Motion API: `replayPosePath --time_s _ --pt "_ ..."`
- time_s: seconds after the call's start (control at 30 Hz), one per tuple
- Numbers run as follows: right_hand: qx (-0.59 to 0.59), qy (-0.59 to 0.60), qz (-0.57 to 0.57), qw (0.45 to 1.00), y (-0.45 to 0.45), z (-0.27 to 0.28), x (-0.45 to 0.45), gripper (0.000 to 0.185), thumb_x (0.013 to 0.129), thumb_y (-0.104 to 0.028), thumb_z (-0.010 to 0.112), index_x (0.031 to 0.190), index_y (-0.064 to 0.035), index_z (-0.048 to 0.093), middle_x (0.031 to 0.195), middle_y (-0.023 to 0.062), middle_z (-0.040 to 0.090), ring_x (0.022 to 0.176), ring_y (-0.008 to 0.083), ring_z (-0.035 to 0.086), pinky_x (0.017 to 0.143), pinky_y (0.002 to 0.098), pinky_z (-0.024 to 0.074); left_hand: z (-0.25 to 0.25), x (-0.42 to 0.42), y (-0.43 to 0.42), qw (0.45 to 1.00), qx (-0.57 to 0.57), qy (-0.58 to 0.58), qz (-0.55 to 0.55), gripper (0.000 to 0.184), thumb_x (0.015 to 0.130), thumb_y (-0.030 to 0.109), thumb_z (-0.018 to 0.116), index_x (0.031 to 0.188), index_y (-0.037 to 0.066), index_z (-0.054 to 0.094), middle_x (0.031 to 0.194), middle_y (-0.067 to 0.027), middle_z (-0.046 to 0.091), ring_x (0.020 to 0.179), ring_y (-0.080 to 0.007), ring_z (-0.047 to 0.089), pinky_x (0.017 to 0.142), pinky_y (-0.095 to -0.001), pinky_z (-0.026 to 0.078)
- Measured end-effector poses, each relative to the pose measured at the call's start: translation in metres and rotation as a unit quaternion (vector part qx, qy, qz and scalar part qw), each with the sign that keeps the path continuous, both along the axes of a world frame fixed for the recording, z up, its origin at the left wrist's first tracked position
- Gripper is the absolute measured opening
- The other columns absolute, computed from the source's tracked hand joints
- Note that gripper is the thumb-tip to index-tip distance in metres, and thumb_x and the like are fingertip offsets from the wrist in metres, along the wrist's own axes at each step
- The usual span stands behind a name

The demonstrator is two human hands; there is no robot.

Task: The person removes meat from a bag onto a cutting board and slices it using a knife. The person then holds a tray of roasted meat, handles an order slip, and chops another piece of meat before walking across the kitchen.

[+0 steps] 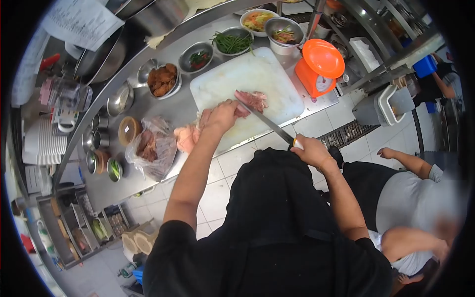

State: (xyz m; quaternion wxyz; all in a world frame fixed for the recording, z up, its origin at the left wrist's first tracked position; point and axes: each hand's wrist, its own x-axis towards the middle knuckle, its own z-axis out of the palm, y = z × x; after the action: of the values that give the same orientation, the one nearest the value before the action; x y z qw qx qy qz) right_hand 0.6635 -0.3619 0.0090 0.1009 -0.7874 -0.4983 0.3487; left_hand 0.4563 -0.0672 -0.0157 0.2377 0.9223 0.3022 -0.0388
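Observation:
A long knife (269,123) lies across raw red meat (253,101) on the white cutting board (267,74). My right hand (311,151) is closed round its handle, beyond the board's front edge. My left hand (221,116) presses on the meat at the board's left front, its fingers bent together just left of the blade. Sliced meat lies beyond the blade, towards the board's middle. Paler pink meat (186,137) is beside my left wrist, next to a clear plastic bag (157,153) with more meat inside.
Bowls of green beans (233,40), red-and-green food (199,59) and brown food (163,79) line the counter's back. An orange scale (320,69) stands right of the board. A person in grey (401,203) is close on my right; another person (448,81) is farther off.

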Motion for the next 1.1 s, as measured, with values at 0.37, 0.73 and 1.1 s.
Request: replayPosePath --time_s 0.37,0.73,1.1 --pt "-0.005 -0.085 0.003 0.996 0.01 0.01 -0.006 0.036 0.097 -0.034 0.068 0.114 -0.0041 0.057 0.093 0.0254 0.072 0.093 0.0468 0.069 0.082 0.0564 0.0539 0.006 0.007 0.007 0.998 0.037 0.002 -0.041 0.065 0.081 0.008 0.08 0.141 0.009 0.055 0.13 -0.0153 0.062 0.124 -0.037 0.06 0.106 -0.0449 0.051" --pt "0.011 -0.094 0.002 0.996 0.007 -0.005 -0.017 0.036 0.098 -0.035 0.068 0.115 -0.0043 0.056 0.091 0.0246 0.073 0.088 0.0461 0.07 0.077 0.057 0.0543 -0.019 -0.016 -0.022 0.989 0.064 -0.069 0.111 0.077 0.082 0.022 0.085 0.149 0.009 0.05 0.142 -0.0175 0.056 0.13 -0.038 0.056 0.111 -0.0459 0.046" --pt "0.031 -0.149 0.05 0.987 0.038 -0.008 -0.037 0.033 0.099 -0.031 0.066 0.115 -0.004 0.055 0.088 0.0203 0.072 0.083 0.0412 0.072 0.073 0.0532 0.0566 -0.044 -0.021 -0.021 0.967 -0.039 -0.158 0.195 0.05 0.085 0.014 0.08 0.13 0.001 0.064 0.116 -0.0187 0.064 0.102 -0.036 0.069 0.091 -0.0426 0.057"
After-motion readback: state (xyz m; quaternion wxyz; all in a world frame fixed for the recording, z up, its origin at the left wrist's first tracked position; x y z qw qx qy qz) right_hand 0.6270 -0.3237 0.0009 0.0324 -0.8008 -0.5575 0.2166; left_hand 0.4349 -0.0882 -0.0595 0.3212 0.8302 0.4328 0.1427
